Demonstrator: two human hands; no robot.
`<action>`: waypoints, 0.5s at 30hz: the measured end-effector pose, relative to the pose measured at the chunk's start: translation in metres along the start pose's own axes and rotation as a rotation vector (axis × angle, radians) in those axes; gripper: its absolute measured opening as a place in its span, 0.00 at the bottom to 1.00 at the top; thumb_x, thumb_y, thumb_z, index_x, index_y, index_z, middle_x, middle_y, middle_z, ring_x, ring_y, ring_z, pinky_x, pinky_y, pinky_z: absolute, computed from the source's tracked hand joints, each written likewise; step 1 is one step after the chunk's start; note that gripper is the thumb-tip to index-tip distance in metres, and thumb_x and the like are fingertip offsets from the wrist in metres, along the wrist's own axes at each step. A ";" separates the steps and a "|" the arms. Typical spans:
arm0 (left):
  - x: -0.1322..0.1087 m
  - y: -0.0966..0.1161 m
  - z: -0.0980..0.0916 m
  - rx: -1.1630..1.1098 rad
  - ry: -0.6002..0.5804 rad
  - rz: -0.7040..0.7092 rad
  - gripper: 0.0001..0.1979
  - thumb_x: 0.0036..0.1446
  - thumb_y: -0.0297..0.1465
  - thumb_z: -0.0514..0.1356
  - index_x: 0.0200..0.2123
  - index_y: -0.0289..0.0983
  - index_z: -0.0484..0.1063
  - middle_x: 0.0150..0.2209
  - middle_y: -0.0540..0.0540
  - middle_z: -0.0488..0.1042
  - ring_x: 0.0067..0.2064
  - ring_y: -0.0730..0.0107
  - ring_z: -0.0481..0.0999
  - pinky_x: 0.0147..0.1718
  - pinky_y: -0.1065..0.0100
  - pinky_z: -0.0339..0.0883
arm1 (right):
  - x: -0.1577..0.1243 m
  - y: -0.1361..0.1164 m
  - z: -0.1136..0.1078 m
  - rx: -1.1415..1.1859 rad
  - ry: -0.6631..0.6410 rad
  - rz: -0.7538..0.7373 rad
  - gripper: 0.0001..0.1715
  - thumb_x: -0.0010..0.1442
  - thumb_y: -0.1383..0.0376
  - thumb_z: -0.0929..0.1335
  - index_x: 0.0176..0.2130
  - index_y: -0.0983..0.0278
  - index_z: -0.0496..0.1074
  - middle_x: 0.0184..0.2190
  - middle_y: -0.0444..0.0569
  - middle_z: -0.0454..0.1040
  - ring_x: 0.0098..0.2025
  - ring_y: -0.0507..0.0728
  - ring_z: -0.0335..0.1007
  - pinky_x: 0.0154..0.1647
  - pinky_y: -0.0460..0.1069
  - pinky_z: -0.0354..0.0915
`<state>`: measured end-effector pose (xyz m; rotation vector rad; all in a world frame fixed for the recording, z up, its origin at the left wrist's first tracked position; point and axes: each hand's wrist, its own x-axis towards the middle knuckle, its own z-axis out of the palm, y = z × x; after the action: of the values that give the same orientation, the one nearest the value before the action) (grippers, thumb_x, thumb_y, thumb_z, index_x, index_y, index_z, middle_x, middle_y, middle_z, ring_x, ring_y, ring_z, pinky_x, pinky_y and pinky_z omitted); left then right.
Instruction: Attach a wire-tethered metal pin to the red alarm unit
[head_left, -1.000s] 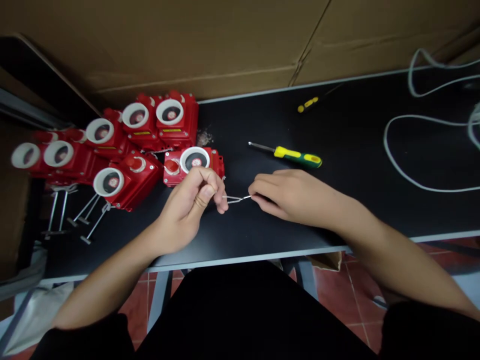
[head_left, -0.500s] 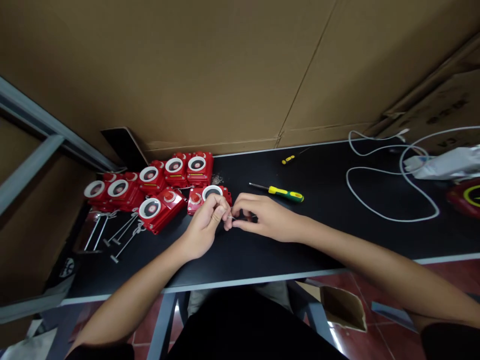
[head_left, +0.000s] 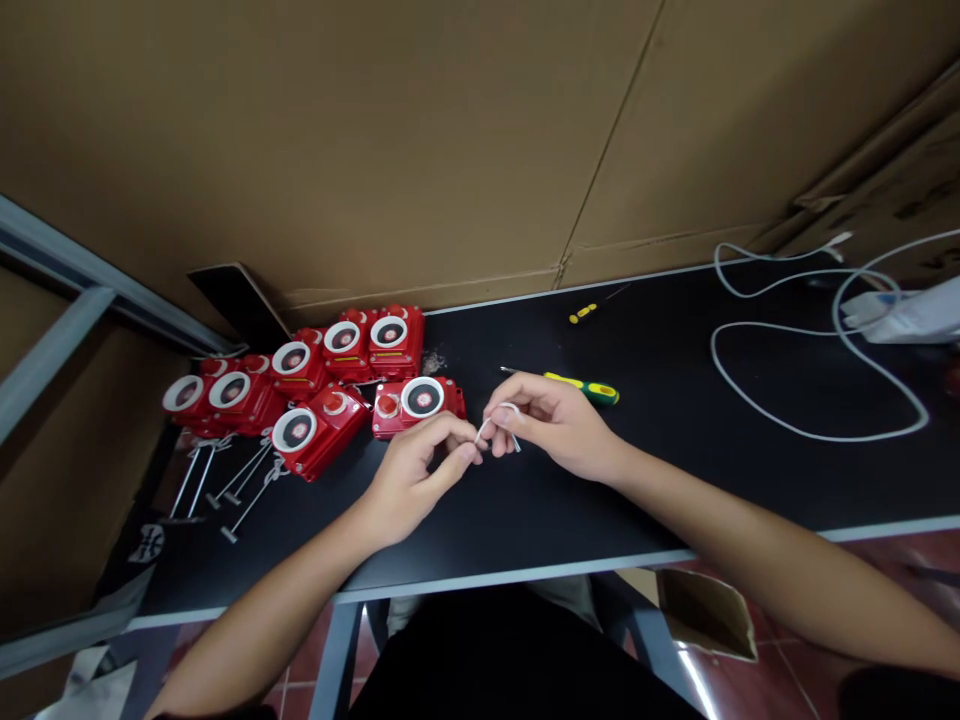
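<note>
Between my hands is a thin white cord [head_left: 487, 422], bent in a curve. My left hand [head_left: 420, 470] pinches one end of it between thumb and finger. My right hand [head_left: 559, 425] grips the cord's other part, and a short metal piece [head_left: 516, 443] sticks out below its fingers. Just behind my left hand lies a red box [head_left: 420, 400] with a white ring and a red knob. A green and yellow screwdriver [head_left: 592, 388] lies behind my right hand, which partly hides it.
More red boxes [head_left: 315, 430] stand at the left, with metal T-shaped rods [head_left: 244, 510] before them. A small yellow screwdriver [head_left: 583, 314] lies at the back. A looped white cable [head_left: 795, 434] spreads over the right side of the black table [head_left: 675, 480]. Cardboard [head_left: 420, 150] rises behind.
My hands have shifted slightly apart, showing more of the white cord and the metal piece. The red box behind my left hand is less covered. The view has shifted a little.
</note>
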<state>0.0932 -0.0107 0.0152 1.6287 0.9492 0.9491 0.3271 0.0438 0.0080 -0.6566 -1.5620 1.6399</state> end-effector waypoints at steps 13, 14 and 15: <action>0.002 0.005 -0.006 0.111 0.170 0.198 0.07 0.76 0.33 0.70 0.51 0.44 0.91 0.50 0.40 0.87 0.52 0.60 0.85 0.50 0.62 0.82 | -0.003 0.012 0.006 -0.194 0.085 -0.099 0.08 0.69 0.63 0.78 0.38 0.64 0.80 0.34 0.45 0.78 0.32 0.50 0.72 0.35 0.47 0.67; 0.002 0.005 -0.006 0.108 0.188 0.203 0.08 0.75 0.33 0.70 0.52 0.45 0.91 0.53 0.39 0.86 0.52 0.60 0.85 0.48 0.63 0.82 | -0.004 0.013 0.007 -0.205 0.090 -0.125 0.07 0.68 0.63 0.78 0.39 0.64 0.81 0.35 0.45 0.78 0.33 0.50 0.72 0.36 0.48 0.67; 0.002 0.005 -0.005 0.088 0.197 0.197 0.09 0.76 0.33 0.70 0.53 0.47 0.91 0.55 0.40 0.86 0.50 0.61 0.86 0.44 0.65 0.83 | -0.004 0.013 0.009 -0.211 0.094 -0.147 0.07 0.69 0.63 0.77 0.39 0.63 0.81 0.35 0.45 0.77 0.33 0.50 0.72 0.37 0.48 0.68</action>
<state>0.0901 -0.0076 0.0212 1.7504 0.9872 1.2360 0.3203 0.0357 -0.0040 -0.7009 -1.6869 1.3303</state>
